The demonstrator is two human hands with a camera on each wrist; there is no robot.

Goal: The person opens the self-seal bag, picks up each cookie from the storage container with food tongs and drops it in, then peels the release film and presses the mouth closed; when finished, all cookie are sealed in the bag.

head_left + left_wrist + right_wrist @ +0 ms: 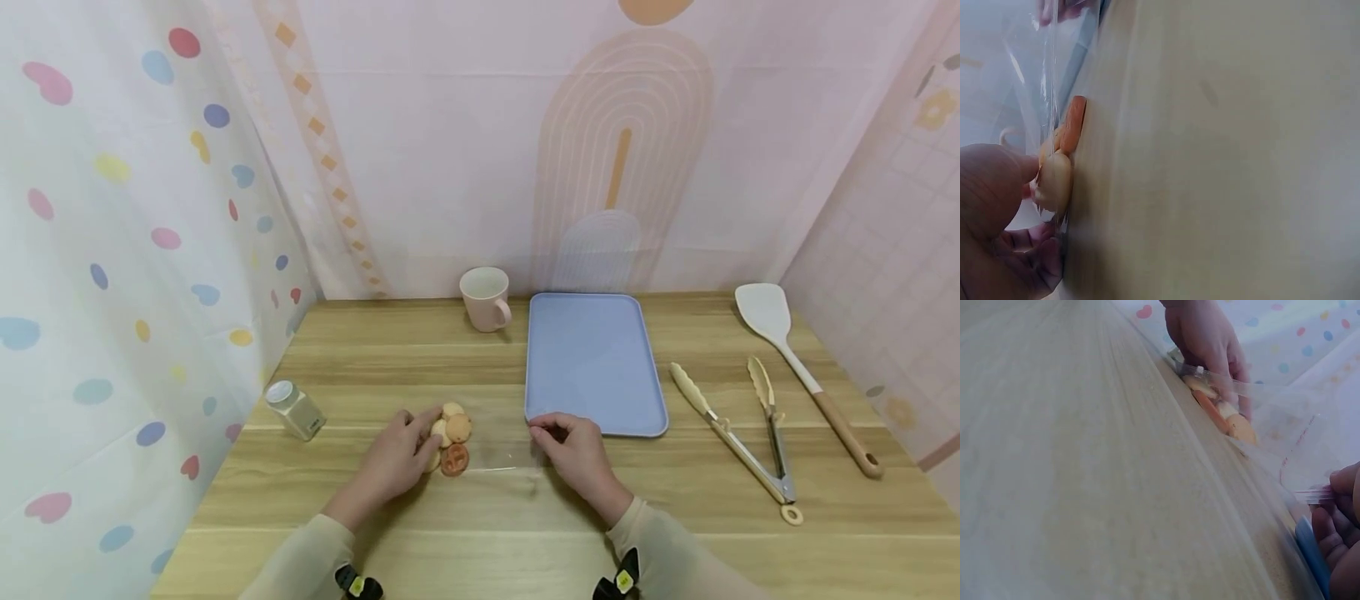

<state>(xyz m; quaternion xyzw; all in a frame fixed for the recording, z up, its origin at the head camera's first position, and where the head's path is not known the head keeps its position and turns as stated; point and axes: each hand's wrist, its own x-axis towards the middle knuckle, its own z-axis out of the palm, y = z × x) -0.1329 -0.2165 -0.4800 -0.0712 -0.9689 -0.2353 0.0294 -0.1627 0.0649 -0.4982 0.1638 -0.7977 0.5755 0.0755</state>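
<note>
A clear plastic bag [495, 446] lies flat on the wooden table, with several round cookies [458, 428] gathered at its left end. One cookie is reddish brown [454, 460]; the others are pale yellow or golden. My left hand [397, 454] holds the bag around the cookies, thumb and fingers bent about that end. At the bag's right edge, my right hand [577, 454] pinches the plastic between thumb and fingers. The right wrist view shows the pinched strip [1315, 497] slightly raised above the table. Part of the cookies is hidden by my left fingers.
A blue tray [592, 362] lies just beyond my right hand. Behind the bag stands a pink mug [486, 300]. A lidded jar [296, 410] is tipped at the left. Tongs [750, 450] and a white spatula [798, 367] with a wooden handle lie at the right.
</note>
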